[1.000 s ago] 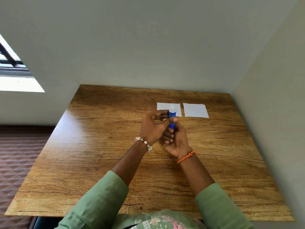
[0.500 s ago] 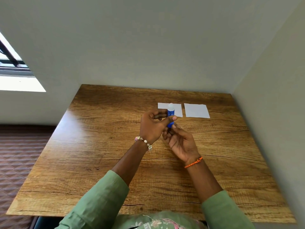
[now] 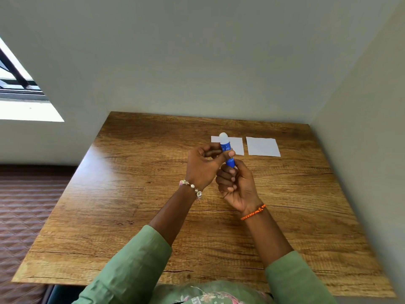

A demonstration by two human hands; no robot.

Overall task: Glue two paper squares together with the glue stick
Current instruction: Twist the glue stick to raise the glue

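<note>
Both hands are up off the table and we've got the glue stick [image 3: 227, 153] between them. Our left hand [image 3: 202, 166] pinches the blue barrel high up, thumb pressed across the front and fingers curled behind it. Our right hand [image 3: 237, 185] is closed around the bottom end, palm turned up toward us, fingertips tucked in at the base. That grip looks like a twist at the bottom knob, winding the glue up, though our fingers cover the base, so we can't tell for sure.

The top of the stick shows pale and rounded, tilted away from us; it could be bare glue or a light cap, hard to tell from here. So we judge this as the getting-ready step: no glue on paper yet.

Out past the hands, the two paper squares lie flat on the wooden table [image 3: 131, 216], side by side with a gap between them. The left square [image 3: 237, 145] sits just behind the stick and is partly hidden by it. The right square [image 3: 262, 147] is fully in view and untouched.

Next move, as we see it: free one hand to pin a square down, tip the stick over, and rub it across that sheet with light pressure so the thin paper doesn't slide or wrinkle.
</note>
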